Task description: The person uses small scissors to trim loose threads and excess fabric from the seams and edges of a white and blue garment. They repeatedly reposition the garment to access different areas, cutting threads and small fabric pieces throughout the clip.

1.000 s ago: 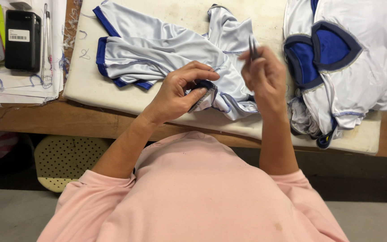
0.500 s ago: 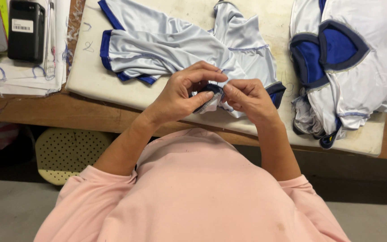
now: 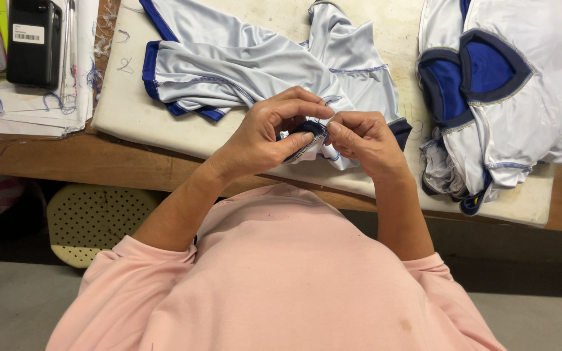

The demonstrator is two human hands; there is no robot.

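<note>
A pale grey garment with dark blue trim (image 3: 242,65) lies spread on a padded cream board (image 3: 131,114). My left hand (image 3: 265,133) pinches a folded blue-trimmed edge of this garment near the board's front edge. My right hand (image 3: 365,140) meets it from the right, fingertips closed on the same edge. Whether a small tool sits in my right fingers is hidden.
A stack of similar white and blue garments (image 3: 508,91) lies at the right of the board. At the left, a black phone (image 3: 32,42) rests on papers (image 3: 27,104) with loose thread scraps. The wooden table edge (image 3: 86,162) runs below; a perforated yellow stool (image 3: 92,221) stands under it.
My right hand, raised with a small metal tool one second ago, has come down to the garment edge beside my left hand. Both now pinch that edge.
</note>
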